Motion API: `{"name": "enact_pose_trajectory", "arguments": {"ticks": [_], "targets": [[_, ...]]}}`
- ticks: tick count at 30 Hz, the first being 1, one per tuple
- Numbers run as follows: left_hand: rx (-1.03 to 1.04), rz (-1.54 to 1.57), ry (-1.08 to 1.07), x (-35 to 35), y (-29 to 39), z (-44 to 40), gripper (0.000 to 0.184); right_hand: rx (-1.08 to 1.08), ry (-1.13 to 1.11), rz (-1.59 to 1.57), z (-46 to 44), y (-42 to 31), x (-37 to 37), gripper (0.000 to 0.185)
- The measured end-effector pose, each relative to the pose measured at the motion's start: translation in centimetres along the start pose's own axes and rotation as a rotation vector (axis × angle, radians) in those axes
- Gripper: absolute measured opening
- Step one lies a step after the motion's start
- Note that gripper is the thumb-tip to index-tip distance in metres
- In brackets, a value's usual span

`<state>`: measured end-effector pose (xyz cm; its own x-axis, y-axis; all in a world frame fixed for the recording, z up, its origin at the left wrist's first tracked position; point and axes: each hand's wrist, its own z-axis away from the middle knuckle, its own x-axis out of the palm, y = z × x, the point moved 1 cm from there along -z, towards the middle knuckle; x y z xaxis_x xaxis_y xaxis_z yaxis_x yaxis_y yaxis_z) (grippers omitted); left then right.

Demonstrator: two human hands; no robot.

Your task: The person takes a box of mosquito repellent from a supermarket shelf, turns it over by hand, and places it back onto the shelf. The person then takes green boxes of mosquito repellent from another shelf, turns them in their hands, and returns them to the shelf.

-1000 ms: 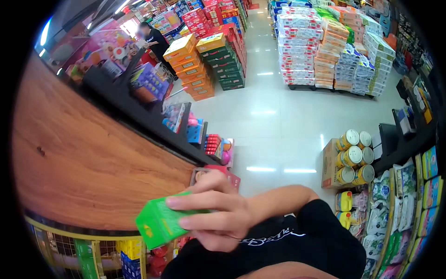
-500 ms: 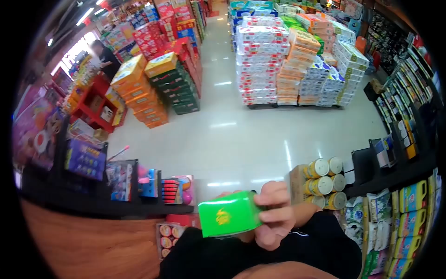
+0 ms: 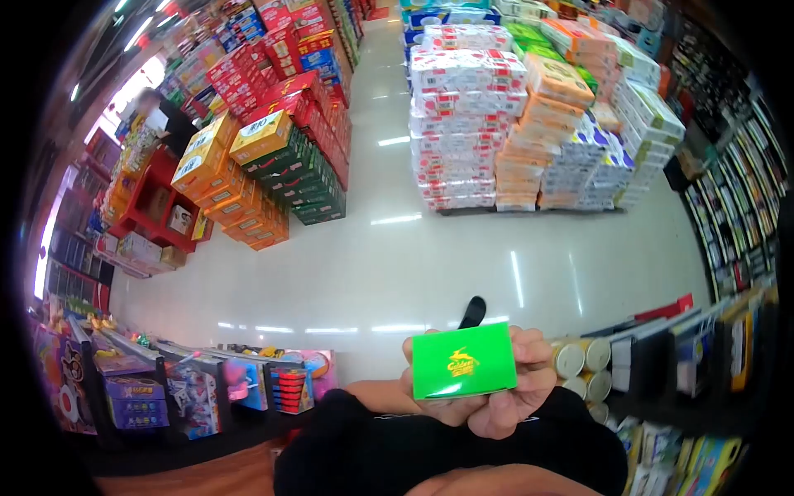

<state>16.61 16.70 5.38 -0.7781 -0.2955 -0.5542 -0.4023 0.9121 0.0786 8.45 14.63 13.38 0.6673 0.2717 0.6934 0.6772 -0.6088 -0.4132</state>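
Now turned squarer to us, our glossy green box with its gold emblem is pinched between left hand and right hand, right of a dark shelf holding seemingly packaged toys.

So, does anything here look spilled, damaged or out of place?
Nothing stands out: the green box in the hands shows no dents, the stacked orange cartons and white packs are standing, and no spill shows on the visible floor.
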Motion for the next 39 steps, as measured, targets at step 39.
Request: {"name": "enact_pose_trajectory", "arguments": {"ticks": [39], "targets": [[-1.392,-0.194,0.684,-10.2,-87.1,0.4,0.072,0.939,-0.457,0.375,-43.0,83.3,-0.9,0.043]]}}
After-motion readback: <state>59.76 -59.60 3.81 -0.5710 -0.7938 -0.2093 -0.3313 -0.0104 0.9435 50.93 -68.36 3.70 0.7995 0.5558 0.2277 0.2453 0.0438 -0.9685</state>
